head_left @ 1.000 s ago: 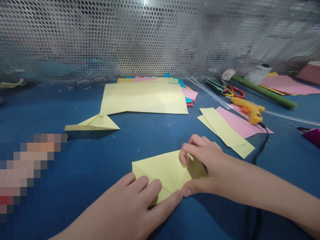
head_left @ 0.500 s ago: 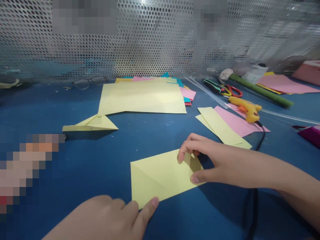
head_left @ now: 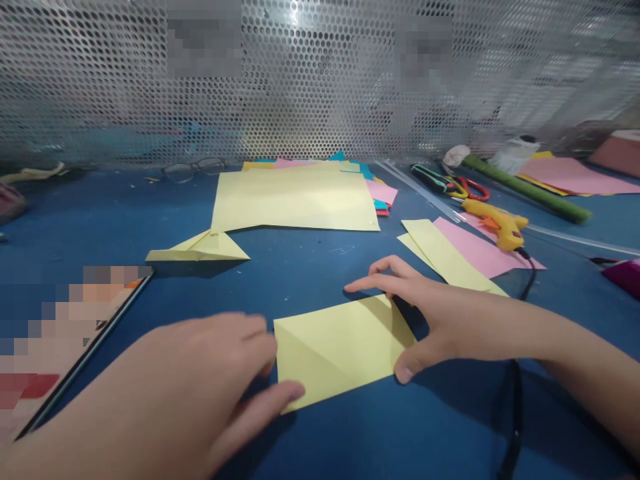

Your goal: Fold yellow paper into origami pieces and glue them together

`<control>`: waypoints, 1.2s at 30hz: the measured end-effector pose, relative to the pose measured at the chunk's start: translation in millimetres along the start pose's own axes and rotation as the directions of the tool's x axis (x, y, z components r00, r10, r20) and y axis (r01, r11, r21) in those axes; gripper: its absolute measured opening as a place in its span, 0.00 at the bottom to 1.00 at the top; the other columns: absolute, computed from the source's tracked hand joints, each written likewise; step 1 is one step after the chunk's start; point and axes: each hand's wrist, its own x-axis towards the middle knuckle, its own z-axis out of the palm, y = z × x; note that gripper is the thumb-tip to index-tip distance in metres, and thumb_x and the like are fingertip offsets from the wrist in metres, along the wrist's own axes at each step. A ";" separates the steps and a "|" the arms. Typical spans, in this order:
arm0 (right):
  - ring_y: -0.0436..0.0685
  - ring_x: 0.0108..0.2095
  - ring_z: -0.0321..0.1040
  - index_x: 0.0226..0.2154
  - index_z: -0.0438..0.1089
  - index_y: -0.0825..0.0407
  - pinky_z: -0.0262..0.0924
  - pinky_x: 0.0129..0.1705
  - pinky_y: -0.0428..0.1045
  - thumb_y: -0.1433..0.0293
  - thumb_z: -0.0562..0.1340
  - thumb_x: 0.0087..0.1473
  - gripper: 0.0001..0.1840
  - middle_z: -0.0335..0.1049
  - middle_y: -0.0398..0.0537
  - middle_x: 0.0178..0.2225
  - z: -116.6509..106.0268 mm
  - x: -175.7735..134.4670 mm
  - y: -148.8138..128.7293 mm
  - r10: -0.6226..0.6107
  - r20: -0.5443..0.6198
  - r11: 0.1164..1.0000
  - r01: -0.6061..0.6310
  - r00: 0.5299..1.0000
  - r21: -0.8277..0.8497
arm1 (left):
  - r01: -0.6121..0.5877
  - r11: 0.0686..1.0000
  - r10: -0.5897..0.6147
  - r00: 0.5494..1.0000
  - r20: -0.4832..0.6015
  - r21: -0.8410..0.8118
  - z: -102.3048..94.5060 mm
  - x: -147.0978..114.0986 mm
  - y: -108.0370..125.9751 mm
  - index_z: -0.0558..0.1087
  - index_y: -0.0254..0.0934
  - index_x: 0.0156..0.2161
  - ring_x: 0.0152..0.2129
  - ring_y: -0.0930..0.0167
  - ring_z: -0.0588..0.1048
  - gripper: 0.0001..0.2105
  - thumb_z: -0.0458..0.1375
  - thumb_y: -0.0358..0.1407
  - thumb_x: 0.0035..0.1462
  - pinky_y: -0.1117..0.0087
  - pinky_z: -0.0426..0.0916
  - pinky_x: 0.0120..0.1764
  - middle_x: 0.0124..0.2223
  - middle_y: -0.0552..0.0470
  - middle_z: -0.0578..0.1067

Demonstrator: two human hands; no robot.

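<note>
A sheet of pale yellow paper (head_left: 340, 347) lies on the blue tabletop in front of me, with a diagonal crease across its left part. My left hand (head_left: 210, 373) is at its left end, thumb on the lower left corner and the other fingers loosely bent beside the left edge. Around the right end spreads my right hand (head_left: 425, 313): the thumb touches the lower right corner and the index finger reaches past the top edge. Neither hand grips the sheet. Farther back on the left is a folded yellow paper piece (head_left: 200, 251).
A large yellow sheet (head_left: 295, 200) covers coloured papers at the back. On the right are folded yellow strips (head_left: 445, 257), pink paper (head_left: 485, 250), a yellow glue gun (head_left: 500, 223) with a black cord, scissors (head_left: 473, 189) and a green stem (head_left: 530, 187). A perforated metal screen (head_left: 320, 80) stands behind.
My left hand has moved up, from pressing the bottom edge to the paper's left side. My right fingers have lifted off the sheet and spread. The view has shifted slightly left.
</note>
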 end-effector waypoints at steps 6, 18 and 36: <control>0.62 0.60 0.54 0.56 0.65 0.33 0.57 0.57 0.55 0.59 0.74 0.46 0.36 0.55 0.41 0.59 0.6 0.9 -3.6 -0.096 -0.041 0.995 0.096 0.995 -0.010 | 0.071 0.997 -0.071 0.997 0.030 0.014 -0.9 15.0 -6.1 0.74 0.40 0.55 0.46 0.51 0.78 0.27 0.64 0.52 0.54 0.53 0.75 0.41 0.53 0.44 0.78; 0.56 0.43 0.67 0.41 0.75 0.46 0.61 0.46 0.52 0.73 0.66 0.58 0.08 0.73 0.44 0.39 7.3 4.3 -13.6 -0.403 -0.279 0.915 0.382 0.872 -0.129 | 0.164 0.956 -0.177 0.984 -0.033 -0.242 7.4 12.9 7.4 0.75 0.48 0.53 0.45 0.58 0.78 0.20 0.58 0.52 0.60 0.62 0.74 0.45 0.44 0.50 0.80; 0.56 0.41 0.78 0.31 0.78 0.46 0.71 0.46 0.52 0.66 0.68 0.58 0.04 0.82 0.44 0.40 8.2 9.7 -8.5 -0.321 -0.730 0.904 0.424 0.603 -0.047 | 0.099 0.892 -0.143 0.987 -0.067 -0.441 -3.6 14.0 4.9 0.75 0.53 0.45 0.45 0.68 0.78 0.20 0.65 0.60 0.53 0.76 0.72 0.43 0.53 0.62 0.75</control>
